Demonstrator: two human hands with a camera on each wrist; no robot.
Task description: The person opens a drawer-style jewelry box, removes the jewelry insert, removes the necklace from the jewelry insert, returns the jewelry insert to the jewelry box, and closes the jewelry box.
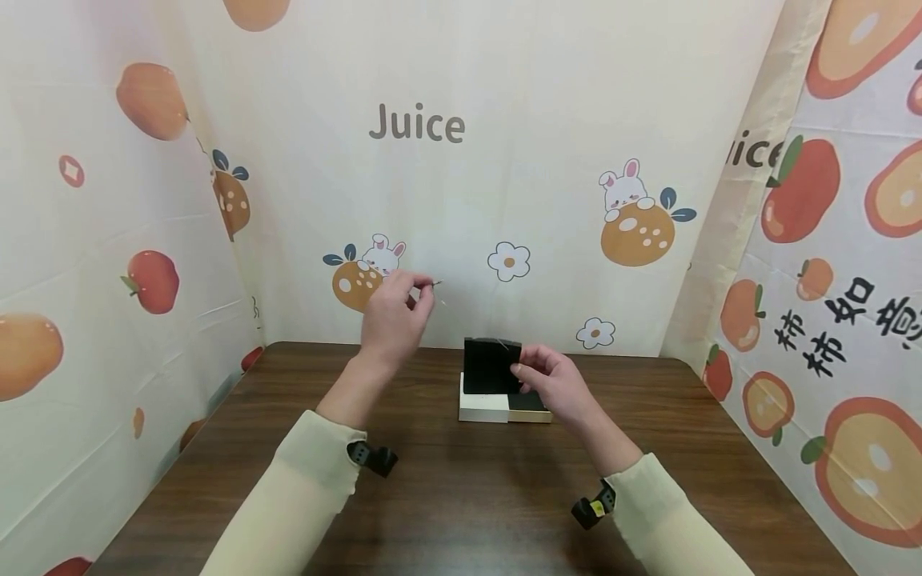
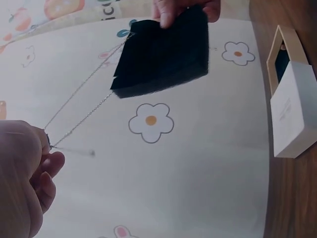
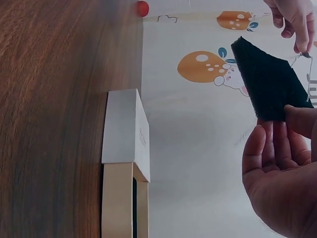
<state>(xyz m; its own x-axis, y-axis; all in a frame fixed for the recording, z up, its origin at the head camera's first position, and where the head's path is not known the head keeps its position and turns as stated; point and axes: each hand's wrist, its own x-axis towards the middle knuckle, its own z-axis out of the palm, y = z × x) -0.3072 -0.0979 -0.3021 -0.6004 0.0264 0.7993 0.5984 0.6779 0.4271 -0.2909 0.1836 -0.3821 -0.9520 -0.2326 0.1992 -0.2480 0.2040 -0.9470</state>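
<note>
My right hand (image 1: pixel 551 380) pinches a black foam jewellery pad (image 1: pixel 490 366) by its edge, thumb on one face and fingers behind. My left hand (image 1: pixel 398 316) is raised to the upper left of the pad and pinches a thin silver necklace (image 2: pixel 81 121) between thumb and fingertips. Two strands of the chain run taut from those fingertips to slits in the pad's edge, as the left wrist view shows. A short loose end (image 2: pixel 74 150) dangles from the left fingertips. Below the pad, a small white and tan box (image 1: pixel 483 410) sits on the table.
The box's white sleeve (image 3: pixel 121 126) covers part of its tan tray (image 3: pixel 117 198), whose exposed end shows a dark inside. The brown wooden table (image 1: pixel 446 496) is bordered by fruit-printed curtains (image 1: pixel 446 192) at the back and both sides.
</note>
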